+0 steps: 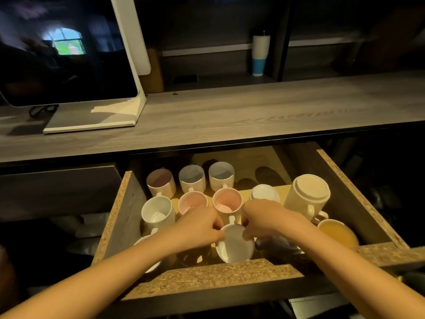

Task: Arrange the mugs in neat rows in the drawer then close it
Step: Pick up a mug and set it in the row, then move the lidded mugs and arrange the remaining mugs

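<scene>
An open drawer (213,276) below the counter holds several mugs. Three ribbed mugs (192,177) stand upright in the back row. In front of them stand a white mug (157,211) and two mugs with pink insides (226,201). At the front is a white mug (234,246); my left hand (197,226) and my right hand (264,218) both grip its rim, one on each side. Right of my hands, two mugs stand upside down: a small one (264,192) and a large cream one (307,192). A yellow mug (337,232) sits at the front right.
A grey wood counter (230,116) runs above the drawer. On it at the left stands a dark screen on a white stand (69,54). A white and blue tumbler (259,55) sits on a shelf behind. The drawer's back right area (264,171) holds no mugs.
</scene>
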